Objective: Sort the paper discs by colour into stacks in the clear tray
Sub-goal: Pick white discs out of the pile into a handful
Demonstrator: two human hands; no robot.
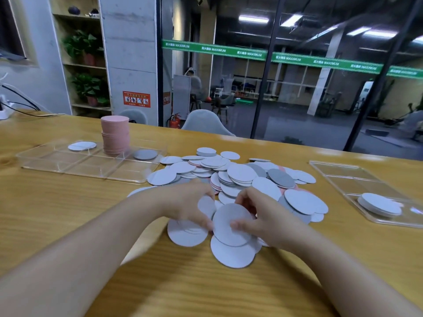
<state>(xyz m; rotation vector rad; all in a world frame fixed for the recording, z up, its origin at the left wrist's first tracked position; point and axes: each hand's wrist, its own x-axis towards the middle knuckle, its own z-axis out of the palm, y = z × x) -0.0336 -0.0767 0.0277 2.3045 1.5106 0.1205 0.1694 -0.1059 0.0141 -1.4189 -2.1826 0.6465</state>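
A loose pile of paper discs (240, 177), mostly white with some grey and pink, covers the middle of the wooden table. My left hand (187, 202) and my right hand (263, 216) both sit at the pile's near edge and pinch a grey disc (229, 225) between them, lifted slightly off the heap. The clear tray (57, 164) lies at the left. It holds a tall pink stack (115, 136), a few white discs (82, 145) and a grey disc (145, 154) in separate compartments.
A second clear tray (338, 177) lies at the right with a short white stack (380, 204) in its near compartment. Grey chairs (206, 122) stand behind the table's far edge. Cables (20, 106) run along the far left corner.
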